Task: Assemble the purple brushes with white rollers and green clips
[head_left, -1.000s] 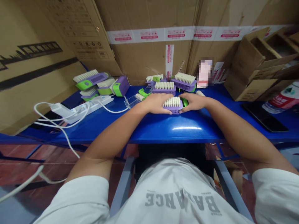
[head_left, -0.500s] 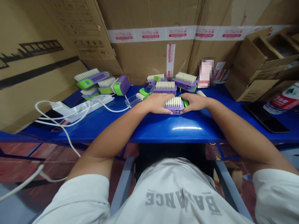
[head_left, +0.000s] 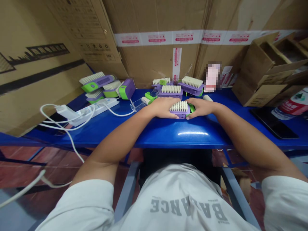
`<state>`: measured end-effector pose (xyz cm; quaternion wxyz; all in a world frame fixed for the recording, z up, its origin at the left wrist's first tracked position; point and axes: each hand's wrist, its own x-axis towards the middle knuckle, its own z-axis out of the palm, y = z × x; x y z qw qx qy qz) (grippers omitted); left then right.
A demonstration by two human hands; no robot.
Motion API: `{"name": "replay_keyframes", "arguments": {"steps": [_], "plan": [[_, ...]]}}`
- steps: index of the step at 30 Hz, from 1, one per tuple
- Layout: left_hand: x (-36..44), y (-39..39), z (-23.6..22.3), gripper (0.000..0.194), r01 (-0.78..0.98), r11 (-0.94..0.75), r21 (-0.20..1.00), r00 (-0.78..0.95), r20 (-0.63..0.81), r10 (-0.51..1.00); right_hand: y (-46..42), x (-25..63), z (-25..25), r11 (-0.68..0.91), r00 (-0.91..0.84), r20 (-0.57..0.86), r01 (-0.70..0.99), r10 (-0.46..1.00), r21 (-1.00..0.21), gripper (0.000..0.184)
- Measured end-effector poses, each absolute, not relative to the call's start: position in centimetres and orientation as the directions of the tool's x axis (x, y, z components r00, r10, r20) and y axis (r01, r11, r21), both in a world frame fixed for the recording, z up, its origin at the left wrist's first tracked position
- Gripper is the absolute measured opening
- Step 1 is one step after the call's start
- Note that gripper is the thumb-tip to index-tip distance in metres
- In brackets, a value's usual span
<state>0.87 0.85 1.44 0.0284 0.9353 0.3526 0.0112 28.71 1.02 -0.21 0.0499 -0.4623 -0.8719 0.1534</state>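
Both my hands grip a purple scrubbing brush with cream bristles (head_left: pixel 180 109) from its two sides, close to the front of the blue table (head_left: pixel 168 134). My left hand (head_left: pixel 164 107) covers its left end, and my right hand (head_left: pixel 199 107) covers its right end, where a green part (head_left: pixel 192 108) shows under my fingers. Just beyond my left hand lie a green piece (head_left: pixel 150 96) and a small white roller (head_left: pixel 146 100). Several similar brushes (head_left: pixel 170 91) stand close behind my hands. More purple-and-green brushes (head_left: pixel 97 81) are piled at the far left.
A white power strip (head_left: pixel 93 112) with a plugged-in charger and white cables lies on the left of the table, beside a clear acrylic holder (head_left: pixel 138 104). Cardboard boxes (head_left: pixel 154 48) form the back wall. A dark tablet (head_left: pixel 273 123) and a bottle (head_left: pixel 292 107) sit at the right.
The whole view drifts slightly right as my head shifts. My hands keep the same grip on the brush, and the other objects stay where they were.
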Motion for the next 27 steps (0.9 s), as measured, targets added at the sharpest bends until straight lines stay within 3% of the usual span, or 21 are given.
{"name": "replay_keyframes", "arguments": {"steps": [19,27], "plan": [[0.9,0.7,1.6,0.098,0.683,-0.728,0.065,0.729,-0.003,0.684,0.8,28.6,-0.1,0.529,-0.564,-0.059,0.802,0.824,-0.277,0.092],[1.0,0.7,1.5,0.099,0.685,-0.726,0.066,0.727,0.004,0.686,0.5,27.8,0.0,0.514,-0.546,-0.043,0.810,0.837,-0.284,0.076]]}}
